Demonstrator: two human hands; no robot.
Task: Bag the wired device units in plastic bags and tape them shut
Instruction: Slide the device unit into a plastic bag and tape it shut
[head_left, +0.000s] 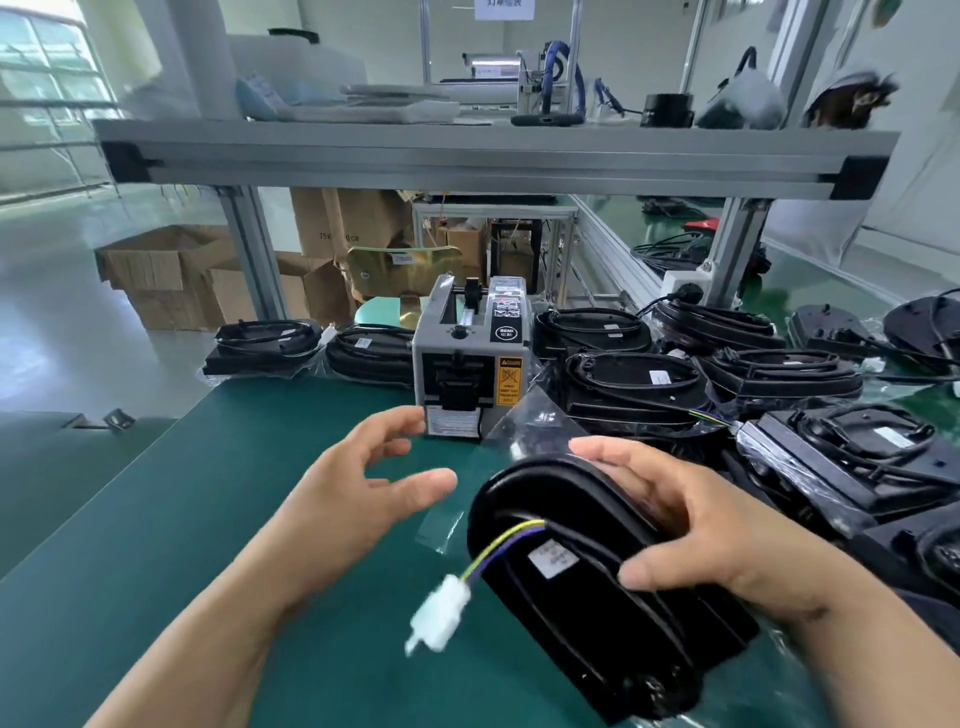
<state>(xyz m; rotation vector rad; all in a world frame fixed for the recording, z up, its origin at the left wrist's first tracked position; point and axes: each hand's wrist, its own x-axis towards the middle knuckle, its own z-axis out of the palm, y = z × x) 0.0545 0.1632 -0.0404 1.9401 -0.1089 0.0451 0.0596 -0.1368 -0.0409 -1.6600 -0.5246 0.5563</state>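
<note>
Gripping the black oval wired device unit (587, 613) by its right rim, the right hand (696, 525) holds it tilted over the near right of the green table mat (208, 519) — fingers over the far edge, thumb on the near face. The left hand (363, 483) hovers spread, holding nothing. The shell looks rigid and probably slick against the clear plastic bag (535, 415) behind it; the white plug (441, 613) dangles loose — better to hold the rim than the wires.

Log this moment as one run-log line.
left hand open | right hand grips wired device unit | connector dangling | tape dispenser ahead
</note>
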